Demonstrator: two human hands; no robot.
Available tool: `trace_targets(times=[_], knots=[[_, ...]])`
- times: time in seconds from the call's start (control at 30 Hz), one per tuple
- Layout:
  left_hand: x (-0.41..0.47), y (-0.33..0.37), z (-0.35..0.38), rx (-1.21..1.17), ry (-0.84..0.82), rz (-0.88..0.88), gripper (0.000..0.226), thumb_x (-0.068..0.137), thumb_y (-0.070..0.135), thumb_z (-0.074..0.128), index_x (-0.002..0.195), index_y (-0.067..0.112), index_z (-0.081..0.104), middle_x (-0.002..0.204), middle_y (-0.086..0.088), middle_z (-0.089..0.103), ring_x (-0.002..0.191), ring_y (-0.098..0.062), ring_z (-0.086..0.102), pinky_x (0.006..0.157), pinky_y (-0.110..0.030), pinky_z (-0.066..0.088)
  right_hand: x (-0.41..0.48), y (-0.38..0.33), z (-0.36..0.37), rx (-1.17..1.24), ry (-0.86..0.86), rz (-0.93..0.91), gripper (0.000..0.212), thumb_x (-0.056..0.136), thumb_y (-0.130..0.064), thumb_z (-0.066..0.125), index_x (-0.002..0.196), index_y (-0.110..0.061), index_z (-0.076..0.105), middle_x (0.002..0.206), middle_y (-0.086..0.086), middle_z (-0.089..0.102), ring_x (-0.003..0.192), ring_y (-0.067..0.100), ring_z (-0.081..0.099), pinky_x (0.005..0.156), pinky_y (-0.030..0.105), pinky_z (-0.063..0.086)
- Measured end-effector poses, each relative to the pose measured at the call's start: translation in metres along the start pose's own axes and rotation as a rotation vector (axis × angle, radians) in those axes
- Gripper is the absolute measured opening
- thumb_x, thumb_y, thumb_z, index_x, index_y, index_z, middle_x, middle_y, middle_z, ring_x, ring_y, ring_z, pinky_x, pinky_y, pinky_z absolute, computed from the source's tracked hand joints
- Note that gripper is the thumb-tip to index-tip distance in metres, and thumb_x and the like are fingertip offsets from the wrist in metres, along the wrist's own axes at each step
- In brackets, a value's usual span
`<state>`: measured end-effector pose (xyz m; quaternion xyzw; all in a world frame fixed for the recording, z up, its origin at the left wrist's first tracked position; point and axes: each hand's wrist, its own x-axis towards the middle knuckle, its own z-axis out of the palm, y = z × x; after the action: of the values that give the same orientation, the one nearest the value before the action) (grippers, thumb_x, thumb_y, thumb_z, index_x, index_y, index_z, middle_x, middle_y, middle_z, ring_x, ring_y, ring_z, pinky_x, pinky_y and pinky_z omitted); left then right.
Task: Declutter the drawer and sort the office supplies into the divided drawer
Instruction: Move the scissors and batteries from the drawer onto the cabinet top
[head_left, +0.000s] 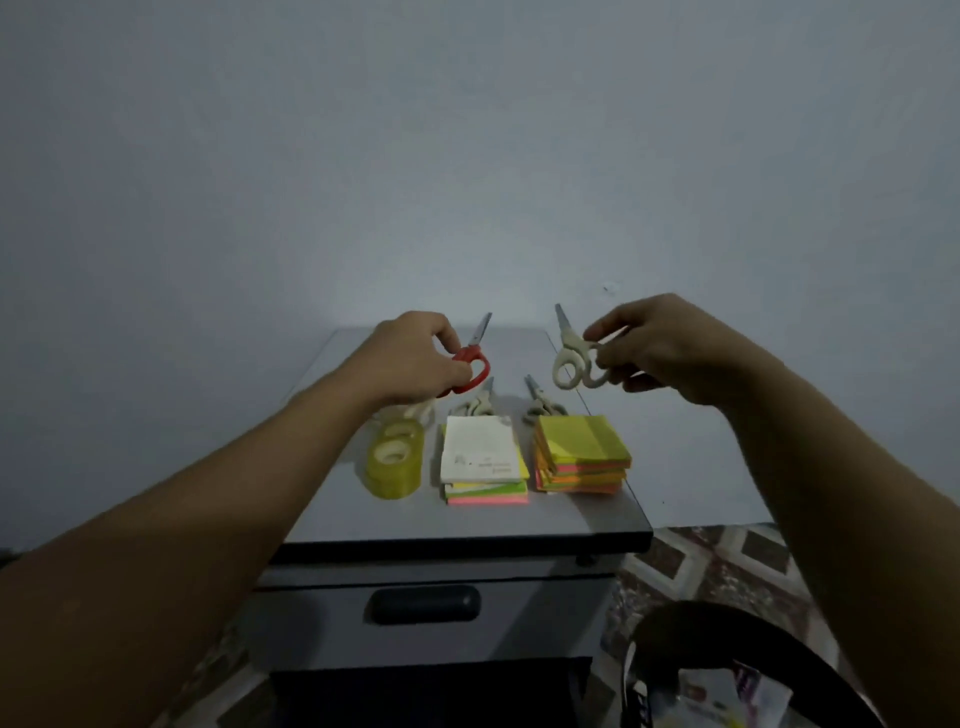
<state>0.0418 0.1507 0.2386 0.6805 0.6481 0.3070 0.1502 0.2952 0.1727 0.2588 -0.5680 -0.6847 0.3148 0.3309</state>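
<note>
Bag (737, 623) below right hand (670, 353); grey cabinet (415, 519) under both.
Left hand (410, 358) grips red scissors (475, 364), right hand pinches beige scissors (569, 358), blades up; grey-blue wall (467, 156) beyond.

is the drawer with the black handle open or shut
Shut. The drawer front sits tucked under the cabinet top, with its handle facing the camera and none of its inside showing.

left grip (410, 358): bare hand | left forearm (208, 493): bare to edge | right grip (670, 353): bare hand | right forearm (831, 467): bare to edge
</note>
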Motion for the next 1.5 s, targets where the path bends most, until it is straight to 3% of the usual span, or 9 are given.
trace_targets(times=[0.17, 0.27, 0.47, 0.67, 0.77, 0.93, 1.27, 1.43, 1.5], knots=[[0.057, -0.005, 0.032, 0.139, -0.089, -0.04, 0.023, 0.081, 0.031, 0.076, 0.097, 0.017, 0.068, 0.088, -0.001, 0.069, 0.072, -0.012, 0.063, 0.055, -0.026, 0.048, 0.064, 0.023, 0.027, -0.136, -0.055, 0.093, 0.021, 0.089, 0.005, 0.061, 0.105, -0.003, 0.071, 0.085, 0.018, 0.071, 0.065, 0.02, 0.065, 0.059, 0.029, 0.055], [0.077, -0.009, 0.048, 0.226, -0.157, -0.06, 0.032, 0.08, 0.036, 0.077, 0.101, 0.013, 0.068, 0.096, -0.006, 0.069, 0.083, -0.019, 0.067, 0.069, -0.035, 0.059, 0.083, 0.036, 0.041, -0.167, -0.098, 0.139, 0.019, 0.091, 0.003, 0.062, 0.107, -0.002, 0.071, 0.089, 0.019, 0.071, 0.068, 0.022, 0.065, 0.067, 0.034, 0.057], [0.088, -0.014, 0.067, 0.362, -0.231, -0.081, 0.038, 0.081, 0.035, 0.077, 0.105, 0.008, 0.066, 0.102, -0.008, 0.07, 0.093, -0.024, 0.067, 0.085, -0.038, 0.059, 0.095, 0.047, 0.058, -0.223, -0.135, 0.168, 0.019, 0.093, 0.001, 0.06, 0.105, -0.007, 0.072, 0.087, 0.015, 0.071, 0.066, 0.02, 0.065, 0.055, 0.028, 0.053], [0.088, -0.016, 0.068, 0.363, -0.245, -0.106, 0.041, 0.08, 0.037, 0.078, 0.106, 0.008, 0.065, 0.103, -0.008, 0.069, 0.092, -0.024, 0.066, 0.08, -0.035, 0.057, 0.098, 0.053, 0.068, -0.267, -0.141, 0.148, 0.019, 0.091, -0.003, 0.062, 0.103, -0.012, 0.074, 0.101, 0.016, 0.072, 0.097, 0.032, 0.069, 0.085, 0.041, 0.058], [0.087, -0.015, 0.067, 0.357, -0.25, -0.111, 0.043, 0.081, 0.038, 0.077, 0.108, 0.008, 0.065, 0.106, -0.008, 0.068, 0.093, -0.024, 0.066, 0.077, -0.034, 0.055, 0.096, 0.052, 0.07, -0.278, -0.122, 0.137, 0.021, 0.091, -0.004, 0.059, 0.104, -0.01, 0.074, 0.102, 0.016, 0.071, 0.096, 0.032, 0.068, 0.082, 0.039, 0.056], [0.084, -0.014, 0.064, 0.341, -0.207, -0.094, 0.037, 0.088, 0.039, 0.068, 0.109, 0.008, 0.065, 0.105, -0.009, 0.067, 0.088, -0.022, 0.065, 0.07, -0.033, 0.055, 0.088, 0.047, 0.067, -0.345, -0.109, 0.123, 0.03, 0.093, -0.007, 0.049, 0.117, 0.001, 0.066, 0.11, 0.021, 0.068, 0.09, 0.031, 0.066, 0.074, 0.038, 0.056], [0.041, 0.004, 0.01, 0.261, 0.021, 0.032, 0.024, 0.087, 0.029, 0.063, 0.101, 0.01, 0.068, 0.104, -0.009, 0.07, 0.093, -0.025, 0.066, 0.086, -0.041, 0.057, 0.054, 0.024, 0.04, -0.241, 0.121, -0.033, 0.024, 0.091, -0.005, 0.053, 0.107, -0.011, 0.07, 0.077, -0.001, 0.059, 0.064, 0.014, 0.05, 0.05, 0.023, 0.039], [0.003, 0.013, -0.025, 0.213, 0.1, 0.071, 0.023, 0.087, 0.033, 0.066, 0.103, 0.017, 0.069, 0.114, -0.004, 0.067, 0.101, -0.022, 0.061, 0.08, -0.029, 0.048, 0.025, 0.005, 0.031, -0.237, 0.235, -0.144, 0.022, 0.088, -0.008, 0.054, 0.099, -0.017, 0.071, 0.103, 0.005, 0.066, 0.094, 0.022, 0.06, 0.069, 0.026, 0.043], [-0.015, 0.015, -0.037, 0.18, 0.118, 0.083, 0.021, 0.086, 0.032, 0.067, 0.101, 0.018, 0.069, 0.109, -0.002, 0.068, 0.097, -0.019, 0.062, 0.076, -0.028, 0.046, 0.011, -0.003, 0.031, -0.227, 0.257, -0.172, 0.022, 0.088, -0.009, 0.054, 0.098, -0.019, 0.071, 0.105, 0.007, 0.066, 0.094, 0.023, 0.061, 0.068, 0.026, 0.044]])
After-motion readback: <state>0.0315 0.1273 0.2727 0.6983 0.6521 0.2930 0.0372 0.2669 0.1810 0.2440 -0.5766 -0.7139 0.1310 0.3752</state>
